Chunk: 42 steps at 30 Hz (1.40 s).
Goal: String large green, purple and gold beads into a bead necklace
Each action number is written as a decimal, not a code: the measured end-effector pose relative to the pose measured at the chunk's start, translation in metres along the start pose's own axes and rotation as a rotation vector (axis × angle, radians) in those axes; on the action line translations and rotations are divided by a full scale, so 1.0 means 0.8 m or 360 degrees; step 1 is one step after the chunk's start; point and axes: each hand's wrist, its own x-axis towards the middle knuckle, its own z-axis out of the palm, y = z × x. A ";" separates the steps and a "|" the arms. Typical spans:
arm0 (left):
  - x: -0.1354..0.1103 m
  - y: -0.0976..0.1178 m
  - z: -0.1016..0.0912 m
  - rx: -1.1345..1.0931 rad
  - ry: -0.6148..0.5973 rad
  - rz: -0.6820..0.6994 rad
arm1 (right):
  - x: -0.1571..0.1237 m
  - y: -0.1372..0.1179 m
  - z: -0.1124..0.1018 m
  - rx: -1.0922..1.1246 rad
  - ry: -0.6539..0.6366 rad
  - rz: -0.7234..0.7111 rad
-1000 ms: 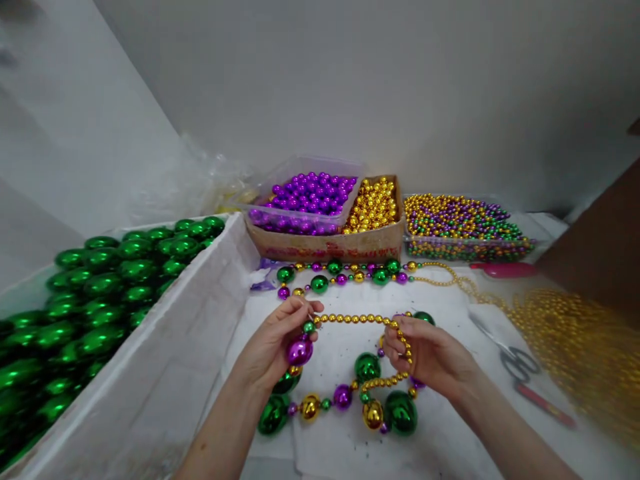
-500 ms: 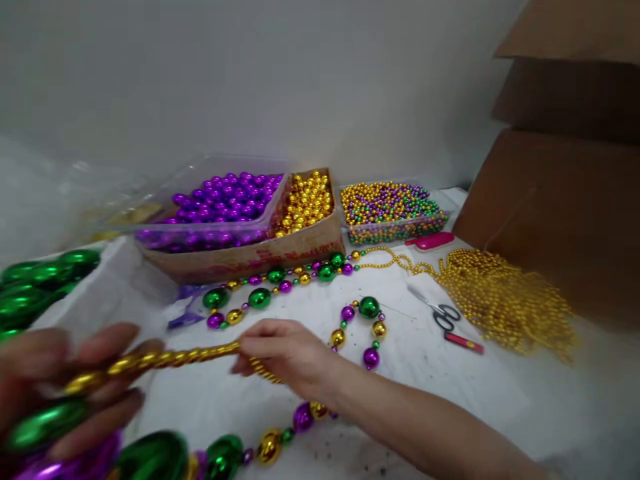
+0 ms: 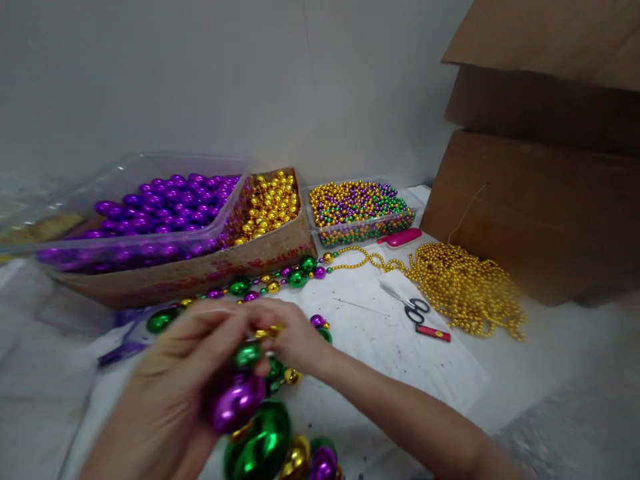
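My left hand and my right hand meet in front of me, fingertips pinched close together. From my left fingers hangs a bead necklace of large shiny purple, green and gold beads. A short bit of gold bead strand shows at my right fingers, which are closed on it. The exact meeting point of strand and necklace is hidden by the fingers. Behind the hands, a second beaded strand lies on the white cloth, joined to a loop of small gold beads.
Along the wall stand a clear bin of purple beads, a carton of gold beads and a tub of mixed small beads. Scissors, a red lighter-like piece, a pink tool and piled gold strands lie right, before a cardboard box.
My hands have come together; the gold strand stretched between them before now shows only as a short bit. The view has shifted, so the bins appear further left.
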 end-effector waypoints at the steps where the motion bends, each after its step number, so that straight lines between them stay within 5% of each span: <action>1: -0.003 -0.016 0.010 -0.0021 -0.0156 -0.0112 | -0.028 0.018 -0.034 -0.0505 0.0148 0.0120; 3: -0.003 -0.051 0.034 -0.0103 -0.0485 -0.0389 | -0.080 0.051 -0.101 -0.0808 0.0294 0.0321; 6: 0.010 -0.104 0.073 -0.0162 -0.0709 -0.0674 | -0.138 0.094 -0.183 -0.1212 0.0480 0.0638; 10: 0.024 -0.155 0.111 -0.0192 -0.0922 -0.0858 | -0.173 0.130 -0.238 -0.1591 0.0416 0.0910; 17: 0.007 -0.171 0.132 -0.0104 -0.1258 -0.0988 | -0.177 0.144 -0.248 -0.1747 0.0199 0.1011; 23: -0.001 -0.168 0.144 0.0042 -0.1355 -0.0919 | -0.193 0.111 -0.276 -0.1573 0.0320 0.0998; 26: 0.003 -0.165 0.143 0.0047 -0.1328 -0.0906 | -0.239 0.076 -0.294 -0.1176 0.0358 0.0956; 29: 0.010 -0.161 0.137 0.0051 -0.1382 -0.0948 | -0.301 0.054 -0.292 -0.0032 0.0245 0.1041; 31: 0.014 -0.161 0.133 0.0060 -0.1411 -0.0963 | -0.335 0.052 -0.280 0.0359 0.0066 0.1187; 36: 0.014 -0.166 0.131 0.0127 -0.1430 -0.0984 | -0.361 0.063 -0.256 0.0617 -0.0192 0.1300; 42: 0.006 -0.165 0.132 0.0226 -0.1434 -0.0997 | -0.339 0.043 -0.274 0.0468 -0.0363 0.1262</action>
